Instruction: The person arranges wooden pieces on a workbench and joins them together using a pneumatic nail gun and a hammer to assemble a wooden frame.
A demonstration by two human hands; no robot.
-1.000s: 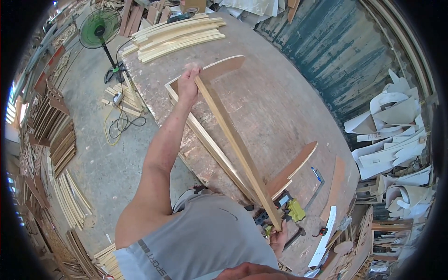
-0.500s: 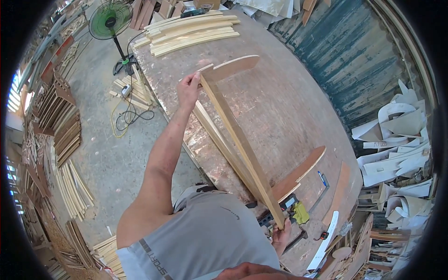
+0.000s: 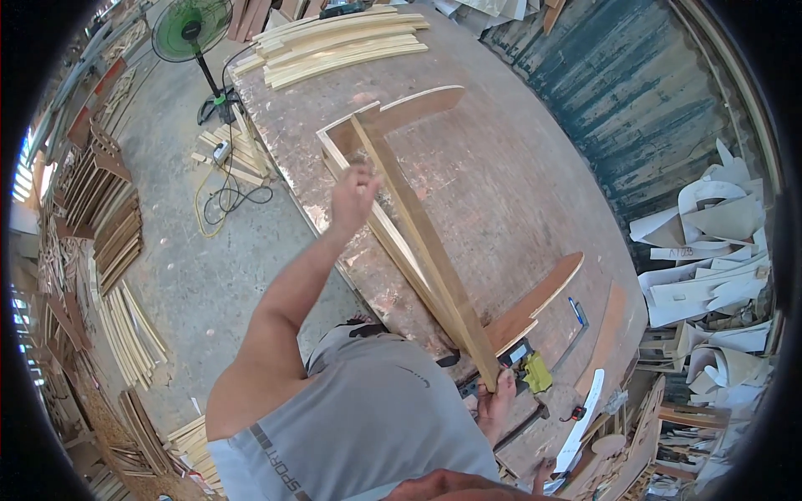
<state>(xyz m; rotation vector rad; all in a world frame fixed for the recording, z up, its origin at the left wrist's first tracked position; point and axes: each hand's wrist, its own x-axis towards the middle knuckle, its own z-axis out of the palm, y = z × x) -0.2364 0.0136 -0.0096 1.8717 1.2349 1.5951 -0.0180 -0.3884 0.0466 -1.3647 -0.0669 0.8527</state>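
A long wooden strip (image 3: pixel 418 242) slants across the table, its far end resting by the corner of a wooden frame. That frame has a long near rail (image 3: pixel 399 257) and two curved side pieces, a far one (image 3: pixel 426 104) and a near one (image 3: pixel 539 305). My right hand (image 3: pixel 497 405) grips the strip's near end, its thumb on the wood. Between the rail and the strip, toward the far end, is my left hand (image 3: pixel 355 196), off the strip's end. Its fingers look curled but are smeared by motion, so their hold is unclear.
Beside the right hand lie a yellow-green tool (image 3: pixel 536 371), a hammer (image 3: pixel 522 427) and a metal square (image 3: pixel 572 338). Pale strips (image 3: pixel 342 50) are stacked on the far table (image 3: pixel 518 184). A green fan (image 3: pixel 192 33) stands left; cables (image 3: pixel 238 196) lie on the floor.
My left hand has let go of the strip's far end and moved back toward me along the frame. The strip's near end has shifted slightly left and up, still in my right hand.
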